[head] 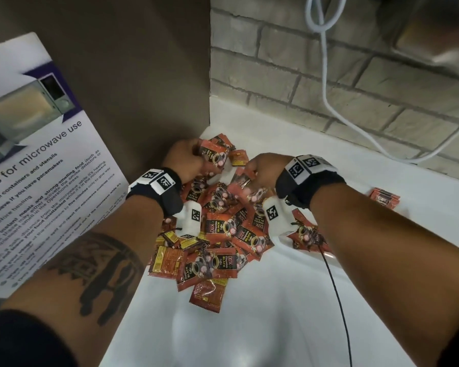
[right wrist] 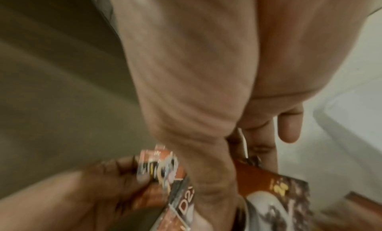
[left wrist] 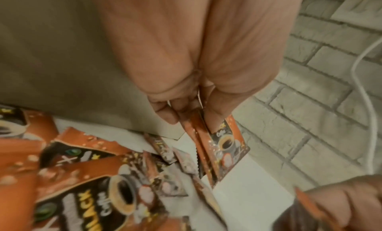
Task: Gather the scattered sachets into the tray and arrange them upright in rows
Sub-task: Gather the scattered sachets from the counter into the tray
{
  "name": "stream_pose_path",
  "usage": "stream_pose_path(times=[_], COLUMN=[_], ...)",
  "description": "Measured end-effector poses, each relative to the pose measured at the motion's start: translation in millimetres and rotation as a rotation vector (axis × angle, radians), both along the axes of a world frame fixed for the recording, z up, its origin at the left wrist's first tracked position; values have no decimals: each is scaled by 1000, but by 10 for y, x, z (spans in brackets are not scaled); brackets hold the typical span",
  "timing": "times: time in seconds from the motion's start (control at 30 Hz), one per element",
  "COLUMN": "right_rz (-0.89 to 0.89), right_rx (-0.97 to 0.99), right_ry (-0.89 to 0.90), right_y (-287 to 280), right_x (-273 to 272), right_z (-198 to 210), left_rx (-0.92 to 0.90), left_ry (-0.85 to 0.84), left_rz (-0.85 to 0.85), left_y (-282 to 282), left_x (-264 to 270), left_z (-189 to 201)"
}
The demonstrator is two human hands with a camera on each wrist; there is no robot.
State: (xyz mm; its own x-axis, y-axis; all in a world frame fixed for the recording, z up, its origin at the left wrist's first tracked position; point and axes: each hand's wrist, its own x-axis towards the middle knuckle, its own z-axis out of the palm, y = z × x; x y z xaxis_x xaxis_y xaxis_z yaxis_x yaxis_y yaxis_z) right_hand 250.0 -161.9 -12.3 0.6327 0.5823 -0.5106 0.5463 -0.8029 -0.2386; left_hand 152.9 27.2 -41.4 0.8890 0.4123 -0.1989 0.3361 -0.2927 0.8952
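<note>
Both hands over the sachet pile point(head: 217, 234) on the white tabletop point(head: 263, 327), left hand point(head: 184, 161) clutching a few sachets point(head: 214, 154), right hand point(head: 263, 169) pinching another sachet point(head: 240, 178)

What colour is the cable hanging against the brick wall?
White cable; clearest in the head view.

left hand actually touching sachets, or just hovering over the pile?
Touching. The left wrist view shows the left hand pinching a few sachets between fingers and thumb; the head view shows the same grip above the pile.

Black wrist straps point(head: 167, 193) with white coded marker blocks — dark forearm tattoo point(head: 109, 271) — thin black cable point(head: 338, 300).
</note>
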Motion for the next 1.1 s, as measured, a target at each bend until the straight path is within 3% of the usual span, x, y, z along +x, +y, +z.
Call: stream_pose_path(times=[0.13,0.27,0.4,0.77,1.1], right_rz=[75,56,5,-147,-398], right_rx=[-1,50,62,68,370], right_ry=[18,10,-2,-17,-73], right_y=[182,385,544,489,111], right_x=[-213,-333,-346,-279,-195], right_z=[-156,-308,-450,-456,-162], left_rx=[-2,338,530,384,249], left_ry=[-19,297,521,354,235], left_rz=[71,-13,-174,-64,29], left_y=[6,-13,-43,30,32], left_x=[-42,-170,-353,-433,-469], left_z=[137,189,12,-211,-20])
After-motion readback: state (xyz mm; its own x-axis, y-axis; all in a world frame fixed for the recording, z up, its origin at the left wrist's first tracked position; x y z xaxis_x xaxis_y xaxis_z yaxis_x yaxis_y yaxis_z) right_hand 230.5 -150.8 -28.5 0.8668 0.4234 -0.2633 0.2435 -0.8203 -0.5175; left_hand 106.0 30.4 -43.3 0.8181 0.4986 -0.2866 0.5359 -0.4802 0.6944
